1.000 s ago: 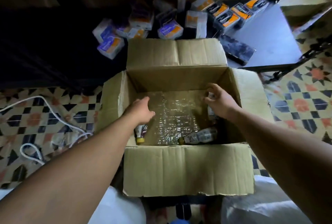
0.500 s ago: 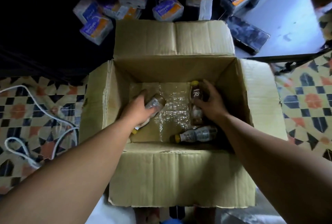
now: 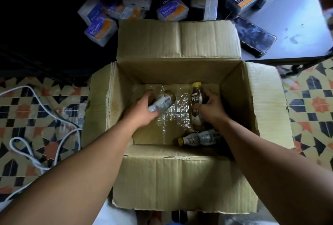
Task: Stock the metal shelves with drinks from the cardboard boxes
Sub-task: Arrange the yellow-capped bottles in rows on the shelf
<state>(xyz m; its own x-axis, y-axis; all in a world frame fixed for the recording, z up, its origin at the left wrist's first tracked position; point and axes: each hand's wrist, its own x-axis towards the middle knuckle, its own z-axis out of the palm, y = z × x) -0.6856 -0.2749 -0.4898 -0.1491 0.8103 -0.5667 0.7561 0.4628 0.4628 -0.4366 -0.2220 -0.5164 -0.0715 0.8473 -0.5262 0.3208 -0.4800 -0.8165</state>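
An open cardboard box (image 3: 176, 176) stands on the floor in front of me. Inside it, my left hand (image 3: 142, 111) grips a brown drink bottle (image 3: 163, 102) with its base pointing up and away. My right hand (image 3: 210, 108) grips a second bottle (image 3: 196, 96) with a yellow cap and a dark label, cap pointing away. A third yellow-capped bottle (image 3: 198, 138) lies on its side at the near right of the box bottom. Crumpled clear plastic wrap (image 3: 173, 116) covers the box floor. The metal shelf (image 3: 297, 19) shows at the upper right.
Several small packs with orange and purple labels (image 3: 167, 11) lie scattered beyond the box, some on the shelf. A dark flat pack (image 3: 255, 37) rests on the shelf near the box flap. A white cable (image 3: 45, 116) loops over the patterned tile floor at left.
Both hands have gone down into the box and each has taken hold of a bottle. The bottles are now lifted slightly off the plastic wrap.
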